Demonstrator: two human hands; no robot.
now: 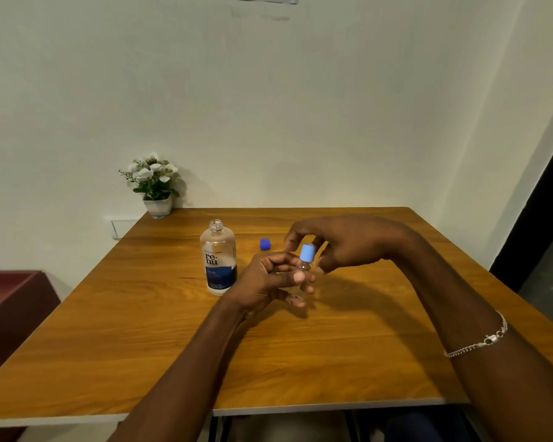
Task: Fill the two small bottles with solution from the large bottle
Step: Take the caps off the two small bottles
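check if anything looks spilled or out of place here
No spill shows. The large bottle stands upright but uncapped, a blue cap lying apart on the table. Only one small bottle is in view, held in the left hand.

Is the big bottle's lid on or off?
Off: the large bottle has a bare neck; a blue cap lies on the table.

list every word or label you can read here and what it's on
"re-nu": large print on the label of the large bottle.
Small line above it: too small to read.
Word and fine print on the label's blue band: blurred, unreadable.
No text visible on the small bottle or the loose blue cap.
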